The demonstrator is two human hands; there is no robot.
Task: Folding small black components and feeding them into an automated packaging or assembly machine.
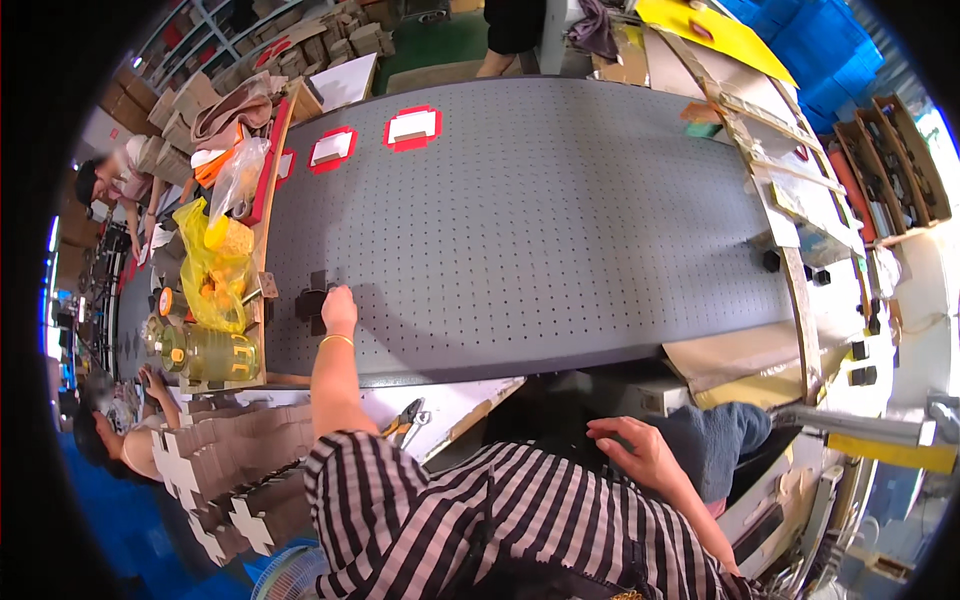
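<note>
A dark cross-shaped piece (312, 302) lies on the grey perforated belt table (540, 230), near its left end. My left hand (341, 308), stretched out with a yellow bangle on the wrist, is closed at the right edge of this piece. Its fingertips are partly hidden, but they appear to pinch that edge. My right hand (640, 452) hangs by my lap, fingers loosely spread and holding nothing, beside a dark blue cloth (712, 445). Farther up the belt lie red cross-shaped sheets with white centres, one (413, 127) in the middle and another (332, 149) left of it.
A wooden ledge at left carries a yellow plastic bag (215, 270) and a large greenish bottle (215, 352). Stacked cardboard cut-outs (235, 455) and pliers (408, 420) are below the belt's near edge. A wooden frame (790, 270) crosses the right end. Other people work at left.
</note>
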